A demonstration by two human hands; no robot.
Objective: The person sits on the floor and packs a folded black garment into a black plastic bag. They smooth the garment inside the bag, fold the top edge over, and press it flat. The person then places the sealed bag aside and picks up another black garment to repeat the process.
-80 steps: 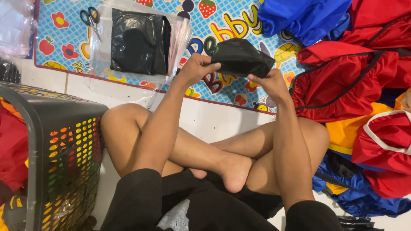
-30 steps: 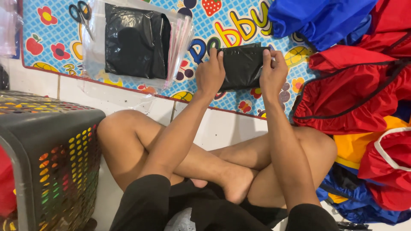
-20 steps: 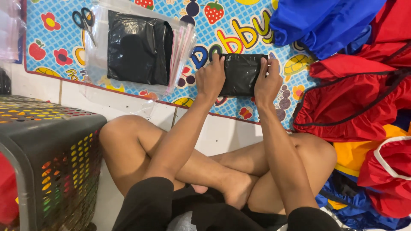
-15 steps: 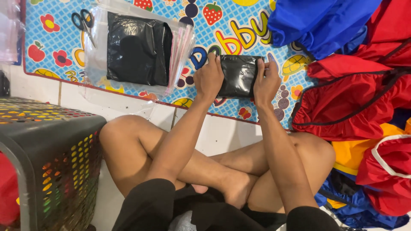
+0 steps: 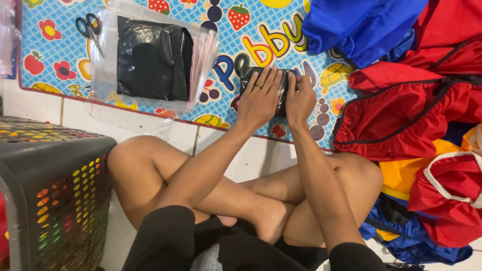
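The folded black garment [image 5: 265,90], earlier held up, now lies on the colourful mat [image 5: 241,35]. The left hand [image 5: 261,98] presses flat, fingers spread; the right hand [image 5: 300,98] pinches its right edge.

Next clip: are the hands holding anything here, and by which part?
Both press a folded black plastic bag flat on the mat: left hand on its left half, right hand on its right.
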